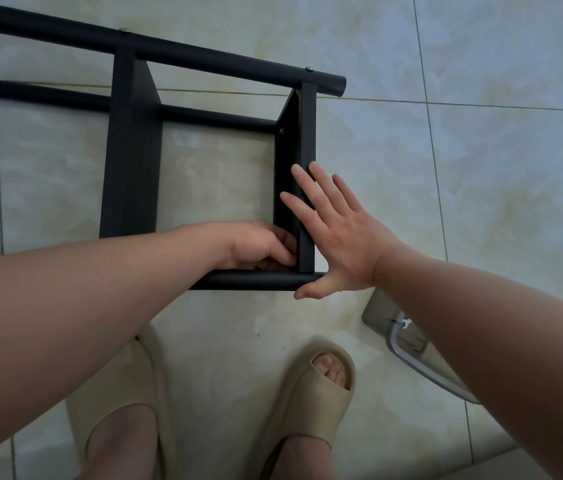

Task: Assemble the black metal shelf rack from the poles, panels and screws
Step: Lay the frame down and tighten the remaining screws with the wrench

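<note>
A right hand (339,233) presses flat, fingers straight, against the end panel (307,133). The left hand (256,245) curls at the panel's joint with the near pole (256,282); whether it grips anything is unclear. The black rack (134,150) lies on the tiled floor (446,168), just beyond the person's slippers (311,393).

Bare left forearm (100,289) reaches in from lower left, wrist near straight; left hand (256,245) knuckles up, fingers curled tight, tips tucked out of sight, so cannot tell whether they pinch anything. Bare right forearm (481,306) comes in from lower right; right hand (340,237) flat, back up, fingers straight and spread, thumb (309,291) splayed downward. Hands near each other, apart.
</note>
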`<state>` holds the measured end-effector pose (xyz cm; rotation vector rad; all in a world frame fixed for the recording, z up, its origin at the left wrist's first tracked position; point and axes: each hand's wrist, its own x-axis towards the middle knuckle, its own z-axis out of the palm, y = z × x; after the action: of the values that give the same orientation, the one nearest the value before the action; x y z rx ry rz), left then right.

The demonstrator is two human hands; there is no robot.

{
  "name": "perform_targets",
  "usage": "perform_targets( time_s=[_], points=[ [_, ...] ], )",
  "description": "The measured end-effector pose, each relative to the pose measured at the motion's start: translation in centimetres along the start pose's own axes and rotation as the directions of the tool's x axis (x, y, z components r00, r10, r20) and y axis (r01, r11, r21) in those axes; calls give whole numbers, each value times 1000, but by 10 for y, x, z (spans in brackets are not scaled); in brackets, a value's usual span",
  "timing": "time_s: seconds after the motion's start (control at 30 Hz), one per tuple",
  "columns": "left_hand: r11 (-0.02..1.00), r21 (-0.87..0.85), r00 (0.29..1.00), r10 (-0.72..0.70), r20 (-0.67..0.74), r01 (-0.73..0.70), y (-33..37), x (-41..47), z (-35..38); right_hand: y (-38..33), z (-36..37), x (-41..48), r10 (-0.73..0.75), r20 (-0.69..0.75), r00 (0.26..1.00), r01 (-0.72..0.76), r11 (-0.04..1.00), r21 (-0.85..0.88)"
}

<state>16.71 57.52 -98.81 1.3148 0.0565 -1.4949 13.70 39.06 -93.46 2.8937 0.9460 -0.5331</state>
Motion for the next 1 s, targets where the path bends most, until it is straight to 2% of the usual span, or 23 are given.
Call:
perform_targets(
  time_s=[0.1, 0.3, 0.57, 0.73, 0.9, 1.0],
  points=[
    [999, -35, 1000, -3, 12, 3, 0, 1, 0, 0, -1, 0, 2, 0, 1000, -2, 1000, -1],
    [977, 213, 999, 25, -46, -15, 3, 0, 4, -1, 0, -1, -2, -2, 1000, 2, 1000, -6],
    [999, -31, 999, 29, -24, -30, 1, 3, 2, 0, -1, -1, 3, 9, 1000, -3, 1000, -2],
    [988, 153, 998, 16, -67, -5, 1, 0, 2, 0, -1, 0, 4, 12, 1000, -4, 1000, -9],
    [996, 87, 998, 23, -50, -19, -1, 3, 0, 0, -1, -1, 1, 2, 1000, -1, 1000, -5],
    [999, -48, 1000, 22, -14, -22, -3, 4, -2, 0, -1, 0, 3, 7, 1000, -3, 1000, -3]
  ],
)
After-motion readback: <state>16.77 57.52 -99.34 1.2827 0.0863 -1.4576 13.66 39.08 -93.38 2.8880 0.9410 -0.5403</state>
